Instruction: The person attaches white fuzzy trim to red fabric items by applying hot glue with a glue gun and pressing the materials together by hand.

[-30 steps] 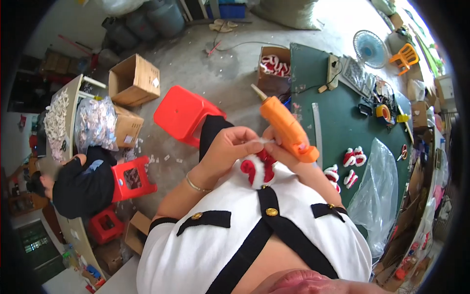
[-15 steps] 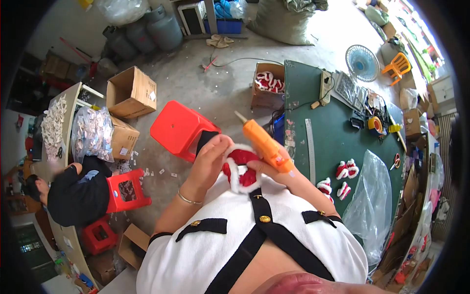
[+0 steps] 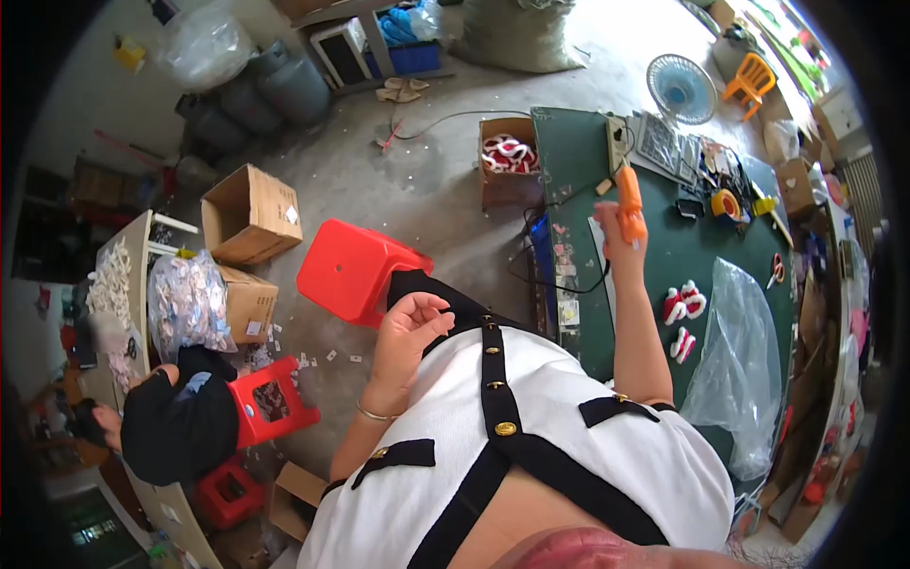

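My left hand (image 3: 409,332) is raised above my lap, its fingers loosely curled and apart with nothing between them. Out over the left edge of the green table (image 3: 588,327), my right hand (image 3: 621,242) grips an orange glue gun (image 3: 630,204). A cord runs near the table's edge. To the right of my right forearm lie small red pieces with white fluffy trim (image 3: 684,302), and another such piece (image 3: 682,345) is just below them. The red-and-white piece from the earlier frames cannot be seen in either hand.
A red stool (image 3: 346,270) stands ahead of my left hand. Beyond the table's left corner is a box of red-and-white trim (image 3: 509,175). Clear plastic (image 3: 735,370), scissors (image 3: 777,270) and tape (image 3: 727,205) lie on the table. Another person (image 3: 180,427) sits at far left.
My hands have parted. My right hand has moved right and forward over the table with the glue gun, and my left hand has let go of the red-and-white piece.
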`<move>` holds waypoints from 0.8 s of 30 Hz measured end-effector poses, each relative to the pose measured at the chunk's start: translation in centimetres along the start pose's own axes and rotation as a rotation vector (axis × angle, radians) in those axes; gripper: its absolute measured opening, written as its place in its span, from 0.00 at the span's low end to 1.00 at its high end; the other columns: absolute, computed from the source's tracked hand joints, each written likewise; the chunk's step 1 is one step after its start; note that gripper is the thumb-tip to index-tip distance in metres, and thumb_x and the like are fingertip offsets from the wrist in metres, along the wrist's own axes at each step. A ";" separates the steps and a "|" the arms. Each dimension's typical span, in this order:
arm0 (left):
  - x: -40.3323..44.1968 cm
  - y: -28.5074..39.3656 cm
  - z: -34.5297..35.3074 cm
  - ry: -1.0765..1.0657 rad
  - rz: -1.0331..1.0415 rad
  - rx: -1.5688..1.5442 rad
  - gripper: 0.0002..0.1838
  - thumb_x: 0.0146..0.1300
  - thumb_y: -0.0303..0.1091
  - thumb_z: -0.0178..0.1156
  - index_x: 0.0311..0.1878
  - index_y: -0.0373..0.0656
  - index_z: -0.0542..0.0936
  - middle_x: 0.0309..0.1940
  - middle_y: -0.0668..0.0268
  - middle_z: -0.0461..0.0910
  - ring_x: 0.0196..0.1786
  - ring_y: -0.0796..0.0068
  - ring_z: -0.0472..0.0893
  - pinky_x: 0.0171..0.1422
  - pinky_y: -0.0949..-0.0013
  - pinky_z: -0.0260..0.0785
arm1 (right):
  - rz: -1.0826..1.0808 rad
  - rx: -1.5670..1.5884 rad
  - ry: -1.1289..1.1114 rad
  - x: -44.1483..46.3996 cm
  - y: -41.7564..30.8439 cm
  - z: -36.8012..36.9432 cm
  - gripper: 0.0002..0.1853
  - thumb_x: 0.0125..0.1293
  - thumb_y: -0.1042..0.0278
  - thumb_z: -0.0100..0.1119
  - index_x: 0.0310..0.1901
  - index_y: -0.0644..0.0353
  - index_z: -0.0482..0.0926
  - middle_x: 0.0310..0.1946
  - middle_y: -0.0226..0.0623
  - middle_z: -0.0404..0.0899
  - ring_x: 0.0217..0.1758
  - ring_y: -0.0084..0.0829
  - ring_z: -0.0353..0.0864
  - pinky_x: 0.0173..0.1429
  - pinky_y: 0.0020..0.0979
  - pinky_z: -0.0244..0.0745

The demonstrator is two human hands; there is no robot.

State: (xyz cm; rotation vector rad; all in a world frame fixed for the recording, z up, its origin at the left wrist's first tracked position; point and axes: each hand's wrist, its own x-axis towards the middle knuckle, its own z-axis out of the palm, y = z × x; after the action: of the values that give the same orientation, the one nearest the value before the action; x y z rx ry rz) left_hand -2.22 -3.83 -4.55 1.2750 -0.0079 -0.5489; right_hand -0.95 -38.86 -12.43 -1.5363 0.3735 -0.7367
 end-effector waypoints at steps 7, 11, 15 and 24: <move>1.2 0.6 2.3 -0.190 -0.142 0.162 0.12 0.62 0.23 0.56 0.49 0.35 0.76 0.25 0.68 0.77 0.30 0.80 0.76 0.41 0.78 0.69 | 0.215 -0.090 0.444 -7.7 0.9 -10.4 0.08 0.61 0.67 0.61 0.38 0.61 0.77 0.30 0.31 0.79 0.30 0.21 0.79 0.30 0.20 0.69; 1.5 -0.1 3.3 -0.219 -0.177 0.141 0.13 0.64 0.23 0.54 0.51 0.34 0.76 0.25 0.69 0.77 0.28 0.82 0.75 0.38 0.79 0.67 | 0.243 -0.171 0.679 -11.2 2.8 -17.1 0.06 0.60 0.69 0.60 0.36 0.61 0.76 0.29 0.30 0.79 0.30 0.20 0.78 0.32 0.22 0.70; 2.7 0.2 3.0 -0.193 -0.129 0.051 0.13 0.65 0.23 0.52 0.52 0.35 0.76 0.21 0.72 0.74 0.23 0.87 0.69 0.36 0.80 0.66 | 0.216 -0.396 0.786 -12.9 5.7 -20.7 0.08 0.58 0.69 0.62 0.34 0.62 0.74 0.30 0.32 0.78 0.31 0.25 0.78 0.36 0.26 0.73; 3.5 0.2 4.2 -0.133 -0.139 0.142 0.15 0.63 0.21 0.54 0.53 0.36 0.75 0.21 0.75 0.69 0.21 0.90 0.63 0.40 0.82 0.66 | 0.223 -1.247 0.667 -9.2 9.1 -22.2 0.14 0.53 0.67 0.64 0.37 0.63 0.71 0.34 0.49 0.78 0.36 0.54 0.77 0.42 0.43 0.73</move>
State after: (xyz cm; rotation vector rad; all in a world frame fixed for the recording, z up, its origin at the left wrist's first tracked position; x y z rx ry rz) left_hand -0.41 -8.92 -4.12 1.3819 -0.0704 -0.7631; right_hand -20.28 -51.00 -24.12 -2.2723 1.7150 -0.8686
